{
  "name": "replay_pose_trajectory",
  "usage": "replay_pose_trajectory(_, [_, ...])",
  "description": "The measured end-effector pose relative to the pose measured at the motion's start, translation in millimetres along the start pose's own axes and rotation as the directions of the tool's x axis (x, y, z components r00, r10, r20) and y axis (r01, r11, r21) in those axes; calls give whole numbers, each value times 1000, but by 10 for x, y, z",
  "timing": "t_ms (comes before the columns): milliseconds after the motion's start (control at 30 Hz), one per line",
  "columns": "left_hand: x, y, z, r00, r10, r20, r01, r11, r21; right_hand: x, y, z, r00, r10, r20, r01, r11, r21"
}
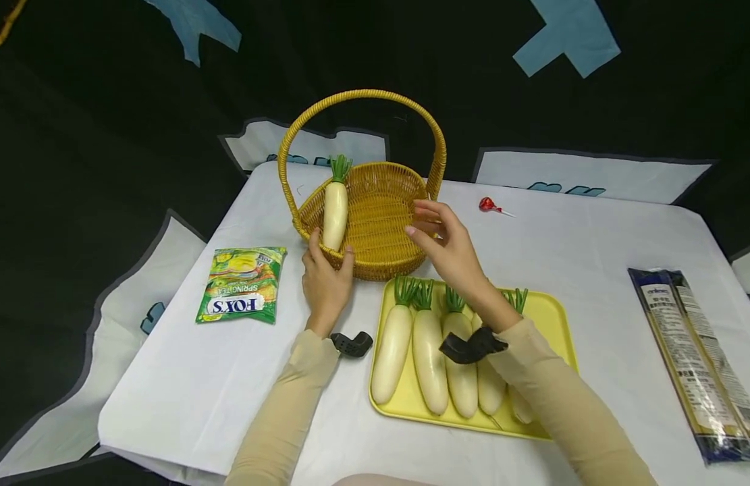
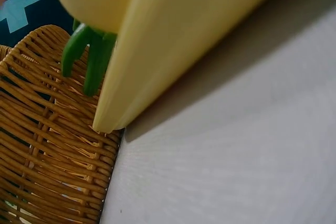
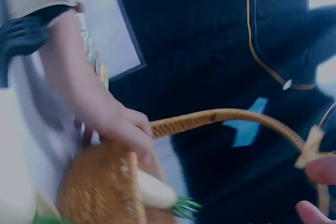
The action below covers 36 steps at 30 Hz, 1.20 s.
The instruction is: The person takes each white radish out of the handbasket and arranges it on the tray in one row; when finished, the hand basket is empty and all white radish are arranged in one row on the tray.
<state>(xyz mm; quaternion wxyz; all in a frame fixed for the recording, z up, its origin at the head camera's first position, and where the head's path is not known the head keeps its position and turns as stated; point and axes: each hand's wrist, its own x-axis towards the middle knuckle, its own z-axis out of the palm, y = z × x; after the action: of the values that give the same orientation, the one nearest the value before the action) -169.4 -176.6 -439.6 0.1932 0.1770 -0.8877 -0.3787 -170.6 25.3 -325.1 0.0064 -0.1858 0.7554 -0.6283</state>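
A wicker basket (image 1: 381, 223) with a tall arched handle stands at the back of the table. Inside it, against the left side, leans one white radish (image 1: 335, 212) with green stalks. My left hand (image 1: 327, 283) grips the basket's front left rim, just below that radish; in the right wrist view, the left hand's fingers (image 3: 137, 139) go over the rim. Over the basket's right side is my right hand (image 1: 444, 246), thumb and fingers apart with nothing between them. Several more white radishes (image 1: 429, 358) lie side by side on a yellow tray (image 1: 547, 324), partly under the right forearm.
A green candy bag (image 1: 241, 283) lies left of the left hand. Behind the tray is a red lollipop (image 1: 487, 204), and a long plastic-wrapped package (image 1: 693, 364) lies along the right edge. Dark cloth (image 1: 375, 54) hangs behind the white table (image 1: 186, 385).
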Motion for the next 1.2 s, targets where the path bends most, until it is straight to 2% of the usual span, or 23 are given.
replay_pose_trajectory(67, [0, 5, -5, 1000, 5, 3, -5, 1000, 0, 179, 49, 113, 998, 61, 14, -62, 988, 140])
replay_pose_trajectory(167, [-2, 2, -13, 1000, 4, 0, -4, 1000, 2, 404, 130, 290, 986, 163, 31, -165, 947, 277])
replay_pose_trajectory(267, [-5, 6, -9, 1000, 5, -2, -5, 1000, 8, 589, 213, 441, 965, 259, 48, -260, 907, 332])
replay_pose_trajectory(400, [-1, 8, -5, 1000, -2, -12, 3, 1000, 19, 795, 305, 633, 933, 345, 103, -357, 851, 384])
replay_pose_trajectory(533, [1, 4, -6, 1000, -16, -16, 16, 1000, 22, 952, 396, 810, 909, 370, 190, -416, 812, 410])
replay_pose_trajectory(700, [-9, 9, 7, 1000, -23, -12, 23, 1000, 20, 1063, 536, 966, 880, 402, 252, -474, 762, 441])
replay_pose_trajectory(800, [-15, 6, 9, 1000, -21, -10, 21, 1000, 22, 1098, 597, 1030, 867, 429, 254, -498, 746, 442])
replay_pose_trajectory(933, [-11, 5, 5, 1000, -17, -7, 18, 999, 31, 1153, 653, 1071, 855, 459, 241, -518, 744, 422])
replay_pose_trajectory(1000, [-4, 4, 4, 1000, -12, -7, 12, 999, 30, 1185, 666, 1077, 844, 479, 242, -536, 733, 418])
replay_pose_trajectory(1200, [-8, 7, -7, 1000, -5, 2, 5, 999, 36, 1223, 665, 1074, 822, 477, 312, -567, 737, 367])
